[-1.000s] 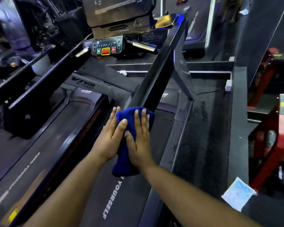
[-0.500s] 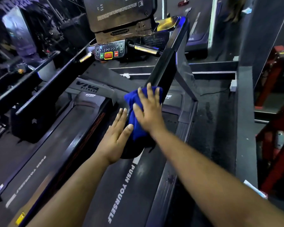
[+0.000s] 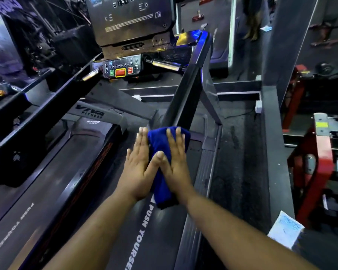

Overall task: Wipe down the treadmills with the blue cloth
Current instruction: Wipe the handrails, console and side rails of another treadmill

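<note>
Blue cloth [image 3: 165, 162]: folded into a long bundle, long axis running from near the viewer up and away, in line with the handrail [image 3: 185, 90]. Far end sits at the lower end of the handrail; near end hangs just above the white "PUSH YOURSELF" lettering on the belt [image 3: 109, 230]. It is sandwiched between the two hands.

Left hand [image 3: 139, 168]: fingers straight and close together, pointing away, palm flat against the left side of the cloth. Nothing gripped; it presses.

Right hand [image 3: 175, 164]: fingers straight and slightly spread, laid flat over the top and right side of the cloth, thumb meeting the left thumb over the fold. Pressing, not clutching.

Treadmill [image 3: 200, 182]: dark belt, ribbed side rail to the right of the cloth, sloping handrail rising to the console [image 3: 131, 18]. Below the console, a button panel [image 3: 121, 69] with green and red keys and a large red stop button framed in yellow.

Second treadmill [image 3: 37, 182]: to the left, parallel, its own handrail between the two belts.

Right side: dark floor strip, a red metal frame [image 3: 320, 158], a pale sheet of paper [image 3: 285, 230] near the lower right.

Room: dim gym, bluish light on the metal edges.
</note>
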`<state>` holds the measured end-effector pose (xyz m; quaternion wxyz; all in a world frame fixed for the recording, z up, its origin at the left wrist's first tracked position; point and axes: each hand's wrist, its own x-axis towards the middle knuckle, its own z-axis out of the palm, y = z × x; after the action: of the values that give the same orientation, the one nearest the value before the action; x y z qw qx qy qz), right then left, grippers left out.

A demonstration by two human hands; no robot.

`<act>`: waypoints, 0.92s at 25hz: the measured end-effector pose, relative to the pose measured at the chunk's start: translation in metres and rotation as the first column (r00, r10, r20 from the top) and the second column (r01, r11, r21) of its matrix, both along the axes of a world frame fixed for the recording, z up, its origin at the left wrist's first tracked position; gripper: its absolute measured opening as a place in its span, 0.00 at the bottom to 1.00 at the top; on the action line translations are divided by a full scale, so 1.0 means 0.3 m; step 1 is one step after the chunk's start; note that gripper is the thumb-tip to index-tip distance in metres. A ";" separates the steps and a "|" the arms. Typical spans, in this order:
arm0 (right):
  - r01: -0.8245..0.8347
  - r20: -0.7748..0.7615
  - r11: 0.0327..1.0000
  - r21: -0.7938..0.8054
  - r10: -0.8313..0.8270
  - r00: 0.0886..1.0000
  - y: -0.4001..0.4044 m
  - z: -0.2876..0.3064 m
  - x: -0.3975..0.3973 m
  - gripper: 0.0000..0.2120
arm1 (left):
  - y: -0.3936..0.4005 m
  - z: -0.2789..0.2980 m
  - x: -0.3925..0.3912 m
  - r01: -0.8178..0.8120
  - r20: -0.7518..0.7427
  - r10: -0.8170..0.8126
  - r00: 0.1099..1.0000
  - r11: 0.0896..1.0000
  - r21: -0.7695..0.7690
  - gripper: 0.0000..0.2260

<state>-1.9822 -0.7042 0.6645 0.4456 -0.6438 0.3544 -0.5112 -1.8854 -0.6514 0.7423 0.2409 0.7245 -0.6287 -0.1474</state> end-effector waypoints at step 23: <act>-0.065 -0.164 0.993 -0.096 0.049 0.985 -0.478 0.047 -0.062 0.30 | -0.405 0.063 -0.063 -0.061 0.247 -0.010 0.969 0.958 0.279 0.55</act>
<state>-2.0010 -0.8475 0.6786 0.3966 -0.7148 0.3445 -0.4616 -1.9043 -0.7730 0.7614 0.0565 0.7722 -0.6167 -0.1421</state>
